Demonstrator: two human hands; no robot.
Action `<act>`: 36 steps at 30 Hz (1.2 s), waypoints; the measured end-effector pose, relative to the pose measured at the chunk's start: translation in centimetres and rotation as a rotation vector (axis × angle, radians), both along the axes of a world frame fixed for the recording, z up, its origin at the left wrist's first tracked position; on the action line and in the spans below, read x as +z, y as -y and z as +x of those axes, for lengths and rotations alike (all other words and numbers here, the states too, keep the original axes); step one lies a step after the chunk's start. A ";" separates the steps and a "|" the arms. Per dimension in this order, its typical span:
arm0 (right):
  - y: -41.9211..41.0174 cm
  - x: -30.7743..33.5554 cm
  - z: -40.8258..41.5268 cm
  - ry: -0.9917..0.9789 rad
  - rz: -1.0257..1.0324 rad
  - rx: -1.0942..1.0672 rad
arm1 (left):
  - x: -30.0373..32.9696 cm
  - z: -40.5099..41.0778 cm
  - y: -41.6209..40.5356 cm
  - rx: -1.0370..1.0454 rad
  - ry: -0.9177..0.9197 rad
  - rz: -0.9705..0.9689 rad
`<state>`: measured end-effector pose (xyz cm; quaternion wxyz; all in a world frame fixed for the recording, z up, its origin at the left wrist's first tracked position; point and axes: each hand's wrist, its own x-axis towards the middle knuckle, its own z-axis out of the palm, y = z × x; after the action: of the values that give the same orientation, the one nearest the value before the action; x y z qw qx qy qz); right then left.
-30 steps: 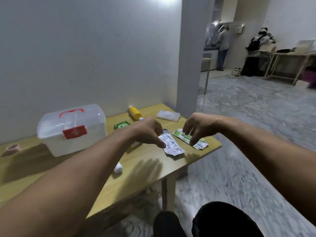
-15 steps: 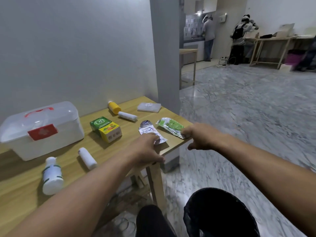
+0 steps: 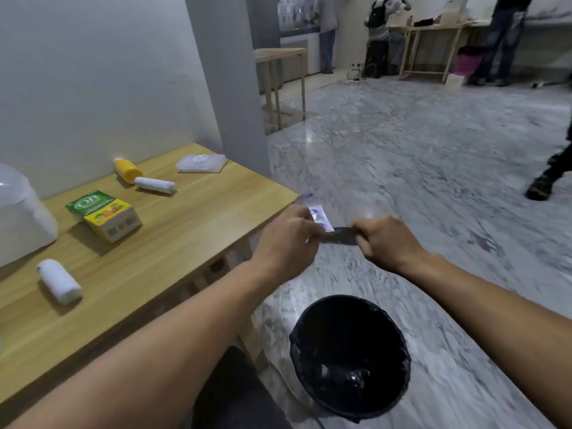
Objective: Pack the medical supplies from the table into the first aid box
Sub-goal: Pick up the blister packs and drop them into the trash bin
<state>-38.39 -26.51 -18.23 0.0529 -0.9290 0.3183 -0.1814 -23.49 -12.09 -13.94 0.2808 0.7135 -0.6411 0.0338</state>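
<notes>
My left hand [image 3: 286,239] grips a silver-and-blue blister pack [image 3: 318,213] off the table's right edge. My right hand [image 3: 382,239] pinches a second pack [image 3: 340,236], seen dark from its underside, and the two packs touch between my hands above the floor. On the wooden table [image 3: 192,218] lie a green and yellow medicine box [image 3: 105,213], a yellow bottle [image 3: 127,171], two white bandage rolls [image 3: 154,184] [image 3: 58,280] and a clear flat packet [image 3: 201,164]. Only a corner of the white first aid box [image 3: 21,218] shows at the far left.
A black bin [image 3: 349,356] lined with a black bag stands on the marble floor below my hands. A grey pillar [image 3: 229,72] rises behind the table's corner. Other people stand at wooden tables [image 3: 433,29] in the far room, and a foot [image 3: 540,184] shows at right.
Both hands have lifted the two blister packs off the table's right end and brought them out over the floor. My view has swung right and down, bringing the bin into sight.
</notes>
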 end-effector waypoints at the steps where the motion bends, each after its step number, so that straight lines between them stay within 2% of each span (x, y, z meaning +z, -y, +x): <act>1: 0.2 -1.2 -0.8 -0.016 0.061 -0.030 | -0.9 -0.9 0.6 -0.019 -0.001 0.014; 6: 0.1 -8.0 -3.2 -0.165 0.355 -0.136 | -7.4 -3.0 2.3 0.070 -0.149 0.231; 11: -1.2 -13.7 -3.8 -0.249 0.544 -0.221 | -14.3 -2.9 2.2 0.207 -0.348 0.473; 14: -1.8 -15.4 -3.4 -0.264 0.595 -0.251 | -17.2 -2.9 2.1 0.261 -0.465 0.543; 17: -2.2 -16.3 -3.0 -0.268 0.628 -0.248 | -18.8 -2.9 2.1 0.222 -0.547 0.646; 21: -1.8 -16.3 -2.5 -0.312 0.615 -0.216 | -19.6 -2.1 2.1 0.166 -0.501 0.763; 28: 0.6 -10.8 0.1 -0.255 0.546 -0.139 | -13.2 1.0 3.2 0.104 -0.307 0.783; 33: 0.8 -2.4 3.3 -0.209 0.423 -0.014 | -4.8 2.9 3.7 0.031 -0.192 0.772; 36: 0.1 3.4 5.3 -0.202 0.347 0.079 | 0.4 4.3 2.8 0.030 -0.185 0.743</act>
<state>-33.12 -26.63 -14.88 0.1872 -0.9311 0.3120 -0.0275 -19.16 -14.89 -13.55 0.0591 0.7760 -0.5709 -0.2615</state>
